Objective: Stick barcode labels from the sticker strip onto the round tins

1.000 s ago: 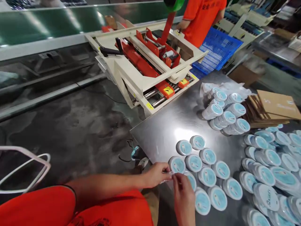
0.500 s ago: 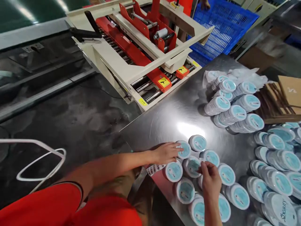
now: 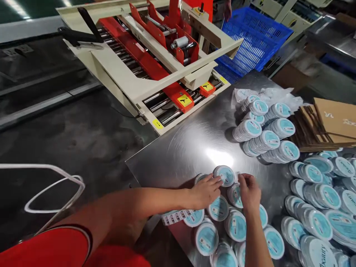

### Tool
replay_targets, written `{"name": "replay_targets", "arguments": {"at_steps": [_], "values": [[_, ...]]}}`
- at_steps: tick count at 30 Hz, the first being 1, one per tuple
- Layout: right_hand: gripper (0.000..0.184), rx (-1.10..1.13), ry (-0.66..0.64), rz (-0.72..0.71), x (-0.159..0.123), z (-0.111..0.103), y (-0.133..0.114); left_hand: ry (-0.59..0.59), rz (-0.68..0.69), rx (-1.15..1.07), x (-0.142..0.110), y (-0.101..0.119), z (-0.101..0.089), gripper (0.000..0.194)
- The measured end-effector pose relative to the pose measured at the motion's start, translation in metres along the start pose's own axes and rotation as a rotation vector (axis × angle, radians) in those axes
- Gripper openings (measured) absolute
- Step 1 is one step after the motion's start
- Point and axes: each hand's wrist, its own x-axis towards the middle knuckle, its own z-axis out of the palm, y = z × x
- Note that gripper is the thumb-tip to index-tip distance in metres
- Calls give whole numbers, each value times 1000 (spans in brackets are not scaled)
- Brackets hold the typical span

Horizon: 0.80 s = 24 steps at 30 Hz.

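Note:
My left hand [image 3: 206,193] reaches over the near jars, fingertips resting on the light-blue lid of a round white jar [image 3: 224,175]. From beneath its palm a strip of barcode stickers [image 3: 177,217] sticks out to the left, seemingly held by the lower fingers, which are hidden. Thumb and forefinger of my right hand [image 3: 249,189] pinch a small whitish sticker [image 3: 237,177] just right of that lid. Around both hands stand several similar jars, among them one jar [image 3: 206,237] with a small barcode label on its lid.
Stacked jars [image 3: 271,139] stand further back on the metal table [image 3: 183,152], with more jars [image 3: 319,200] at right. Cardboard sheets [image 3: 333,118] lie behind them. A roller machine [image 3: 155,74] adjoins the table; a blue crate [image 3: 253,40] and another person's hand [image 3: 227,10] are beyond.
Both hands were together at the strip, then parted. The left moved onto one lid and then across to another; the right carried a sticker over the jars, now beside that second lid. My view shifted.

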Motion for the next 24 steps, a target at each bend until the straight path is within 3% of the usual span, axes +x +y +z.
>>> {"name": "replay_targets", "arguments": {"at_steps": [3, 5, 9, 15, 24], "values": [[51, -36, -259, 20, -2, -5, 3, 10, 5, 18, 16, 0, 4, 24], [51, -92, -325, -8, -1, -3, 4, -3, -5, 51, 19, 0, 8, 24], [50, -132, -336, -63, 2, 3, 5, -37, 19, 111, 19, 0, 7, 27], [52, -156, -389, -19, 7, 4, 4, -109, 3, 106, 20, -1, 1, 32], [46, -211, -430, -36, 16, 5, 5, -22, -30, 114, 22, 1, 7, 25]]}}
